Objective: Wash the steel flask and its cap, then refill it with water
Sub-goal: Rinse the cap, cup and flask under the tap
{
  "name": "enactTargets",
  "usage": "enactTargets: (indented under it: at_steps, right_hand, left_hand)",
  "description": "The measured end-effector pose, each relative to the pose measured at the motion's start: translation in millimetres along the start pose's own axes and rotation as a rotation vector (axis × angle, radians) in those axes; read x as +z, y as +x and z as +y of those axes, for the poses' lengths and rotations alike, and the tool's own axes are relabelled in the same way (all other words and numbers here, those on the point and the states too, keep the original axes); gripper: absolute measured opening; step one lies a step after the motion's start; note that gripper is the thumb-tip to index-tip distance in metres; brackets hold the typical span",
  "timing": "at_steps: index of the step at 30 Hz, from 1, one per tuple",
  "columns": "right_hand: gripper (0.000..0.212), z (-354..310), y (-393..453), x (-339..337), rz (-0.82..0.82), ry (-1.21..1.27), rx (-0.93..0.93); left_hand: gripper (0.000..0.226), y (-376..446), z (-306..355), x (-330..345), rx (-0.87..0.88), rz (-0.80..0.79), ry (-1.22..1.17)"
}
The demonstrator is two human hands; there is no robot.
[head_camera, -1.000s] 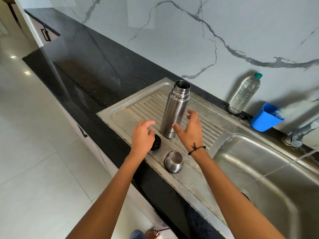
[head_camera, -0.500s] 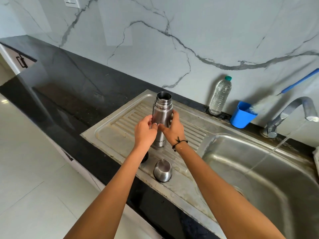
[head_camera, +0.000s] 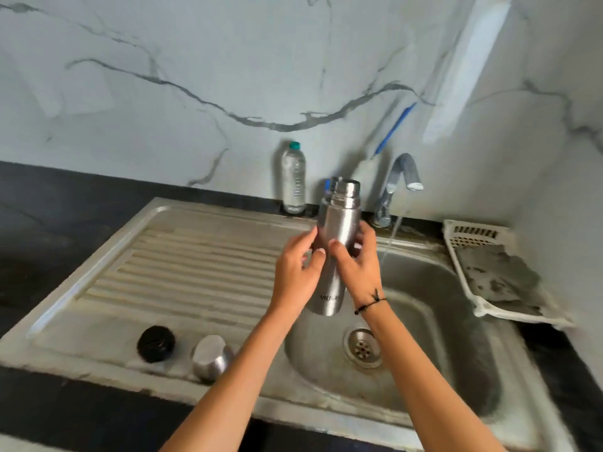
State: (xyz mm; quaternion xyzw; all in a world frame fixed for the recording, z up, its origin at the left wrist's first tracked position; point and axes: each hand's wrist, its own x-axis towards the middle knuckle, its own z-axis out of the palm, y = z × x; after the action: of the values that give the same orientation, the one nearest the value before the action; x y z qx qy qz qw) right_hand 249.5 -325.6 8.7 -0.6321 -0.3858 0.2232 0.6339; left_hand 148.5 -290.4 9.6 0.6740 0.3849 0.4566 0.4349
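The open steel flask [head_camera: 339, 223] is upright in the air above the left part of the sink basin [head_camera: 424, 337]. My left hand [head_camera: 295, 272] grips its left side and my right hand [head_camera: 355, 265] grips its right side. Its mouth has no cap. The black inner stopper [head_camera: 156, 343] and the steel cup cap [head_camera: 211, 355], lying mouth down, rest on the drainboard [head_camera: 182, 272] near the front edge. The tap [head_camera: 399, 177] runs, and a thin stream of water falls into the basin just right of the flask.
A clear plastic bottle [head_camera: 293, 177] with a green cap stands at the wall behind the drainboard. A white plastic tray [head_camera: 470, 233] holding a grey cloth lies right of the sink. The drain [head_camera: 363, 345] is below my right wrist. Black counter surrounds the sink.
Both hands closed on the flask, lifted it off the drainboard and carried it right, over the basin near the running water. The stopper and cup cap stayed on the drainboard.
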Motion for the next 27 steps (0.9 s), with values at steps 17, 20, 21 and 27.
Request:
enactTargets:
  at_steps: [17,20,21,27]
  right_hand:
    - [0.037,59,41,-109,0.030,0.234,0.432]
    - [0.039,62,53,-107,-0.073,0.209,0.448]
    - [0.040,64,56,-106,-0.103,0.197,0.453]
    - [0.043,72,64,-103,-0.166,0.181,0.476]
  left_hand:
    - [0.039,21,12,148,-0.349,-0.287,-0.037]
    - [0.028,41,12,155,-0.388,-0.268,-0.093]
    - [0.025,49,11,158,-0.401,-0.251,-0.104]
    - [0.040,89,6,171,-0.429,-0.275,-0.024]
